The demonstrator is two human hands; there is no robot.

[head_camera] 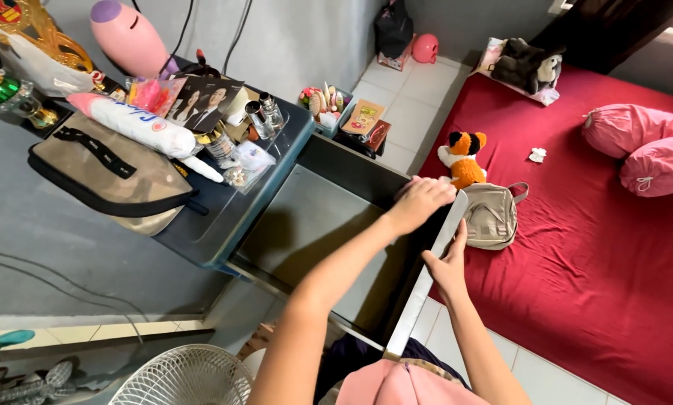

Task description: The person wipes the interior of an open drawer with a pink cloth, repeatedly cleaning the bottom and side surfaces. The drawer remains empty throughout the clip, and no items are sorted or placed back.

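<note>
A large grey drawer [306, 225] stands pulled out from a blue cabinet [201, 240], and I see nothing inside it. My left hand [420, 202] is curled over the far top corner of the drawer's pale front panel [419, 300]. My right hand [449, 264] grips the same panel a little nearer to me, thumb on its outer face. Both forearms reach in from the bottom of the view. The panel runs diagonally between the drawer and the bed.
The cabinet top holds a tan bag [111, 176], a pink-and-white soft toy [138, 127], a photo and small bottles. A red bed [599, 247] carries a beige backpack [492, 216], an orange plush animal [462, 159] and pink bolsters [644, 146]. A white fan [183, 379] stands below.
</note>
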